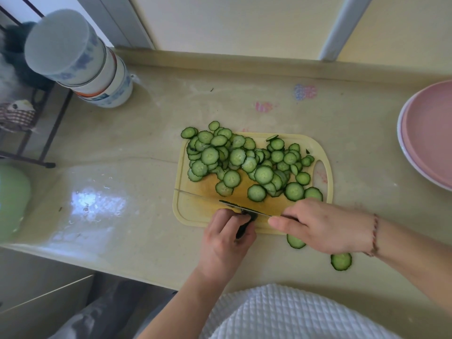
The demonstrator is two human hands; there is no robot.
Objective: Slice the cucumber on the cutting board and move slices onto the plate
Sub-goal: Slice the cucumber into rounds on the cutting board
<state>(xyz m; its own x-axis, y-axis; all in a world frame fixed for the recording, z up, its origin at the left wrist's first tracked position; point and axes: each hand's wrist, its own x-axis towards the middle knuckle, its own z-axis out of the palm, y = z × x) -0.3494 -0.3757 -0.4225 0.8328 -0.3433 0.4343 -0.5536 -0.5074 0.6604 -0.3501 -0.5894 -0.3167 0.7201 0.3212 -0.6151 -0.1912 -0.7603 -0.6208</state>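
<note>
A pale yellow cutting board (188, 211) lies on the counter, its far half heaped with several green cucumber slices (244, 160). My left hand (226, 237) grips the short dark cucumber end (244, 227) at the board's near edge. My right hand (322, 226) holds the knife (208, 198) by its handle, the blade lying across the board and against the cucumber end. Two slices (341, 261) lie on the counter beside the board's near right corner. The pink plate (430, 143) sits at the right edge, empty as far as it shows.
A stack of blue-patterned bowls (80, 59) stands upside down at the back left. A green bowl (12, 201) sits at the left edge beside a dark wire rack (36, 133). The counter's front edge runs just before my white clothing (281, 314).
</note>
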